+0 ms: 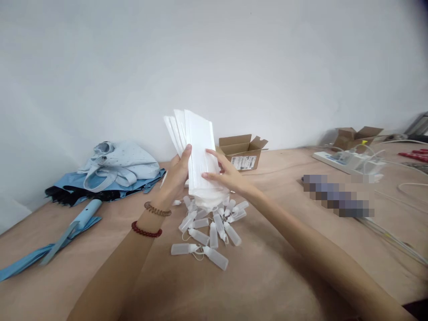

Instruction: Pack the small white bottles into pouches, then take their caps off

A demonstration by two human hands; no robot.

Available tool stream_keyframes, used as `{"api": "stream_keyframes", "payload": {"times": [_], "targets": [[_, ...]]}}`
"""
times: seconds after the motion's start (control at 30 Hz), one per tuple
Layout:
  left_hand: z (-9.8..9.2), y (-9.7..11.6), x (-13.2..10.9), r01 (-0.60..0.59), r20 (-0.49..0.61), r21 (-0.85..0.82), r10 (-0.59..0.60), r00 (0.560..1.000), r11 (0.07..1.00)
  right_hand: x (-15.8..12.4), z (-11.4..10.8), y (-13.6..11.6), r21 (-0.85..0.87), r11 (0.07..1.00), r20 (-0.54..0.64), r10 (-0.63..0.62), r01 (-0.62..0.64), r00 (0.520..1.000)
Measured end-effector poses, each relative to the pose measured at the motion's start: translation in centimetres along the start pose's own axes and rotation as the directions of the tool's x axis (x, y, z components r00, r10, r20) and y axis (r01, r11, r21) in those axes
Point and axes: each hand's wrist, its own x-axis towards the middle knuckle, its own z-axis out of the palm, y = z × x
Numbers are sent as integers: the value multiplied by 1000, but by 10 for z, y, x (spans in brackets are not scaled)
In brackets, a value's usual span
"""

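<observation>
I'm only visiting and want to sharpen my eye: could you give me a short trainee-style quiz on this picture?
1. True or false: the small bottles stand upright in one neat row.

2. What does the left hand hold?
a) a cardboard box
b) flat white pieces
c) a power strip

3. How many bands circle the left wrist?

Key:
1. False; they lie scattered.
2. b
3. Two, one brown and one dark red.

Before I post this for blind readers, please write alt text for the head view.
A left hand grips fanned white packets, right hand touching the front one, over scattered translucent squeeze bottles. Behind stands an open cardboard box.
</observation>
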Motion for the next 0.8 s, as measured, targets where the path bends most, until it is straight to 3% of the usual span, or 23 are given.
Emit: {"api": "stream_keyframes", "payload": {"times": [0.13, 0.2, 0.27, 0.37, 0.47, 0.53, 0.6, 0.7, 0.73, 0.8], "targets": [[-9, 4, 1, 79, 63, 54, -83, 995, 995, 1, -7, -1, -90, 988, 52, -121, 126, 991], [-11, 6, 0, 114, 111, 92, -124, 986, 989, 2, -7, 0, -16, 994, 60, -109, 110, 992], [-12, 7, -1, 161, 180, 125, -182, 967, 979, 3, -7, 0, 158, 987, -24, -27, 31, 999], [-13, 8, -2, 252, 378, 157, -294, 878, 955, 3, -7, -2, 457, 885, -116, 156, -87, 981], [-14, 4, -1, 314, 562, 200, -371, 739, 928, 3, -6, -7, 619, 761, -27, 268, -195, 963], [-16, 0, 1, 322, 598, 222, -389, 700, 920, 4, -4, -8, 682, 696, -49, 347, -223, 936], [-19, -3, 4, 337, 592, 244, -415, 691, 909, 7, -4, -7, 742, 650, -195, 440, -162, 876], [-32, -6, 12, 389, 514, 314, -500, 697, 866, 14, -11, -1, 784, 620, -423, 517, 15, 744], [-39, -6, 16, 407, 466, 325, -519, 717, 854, 16, -15, 2, 792, 609, -445, 518, 52, 731], [-57, -8, 26, 439, 333, 283, -517, 789, 853, 18, -24, 8, 812, 582, -413, 518, 45, 750]]}}
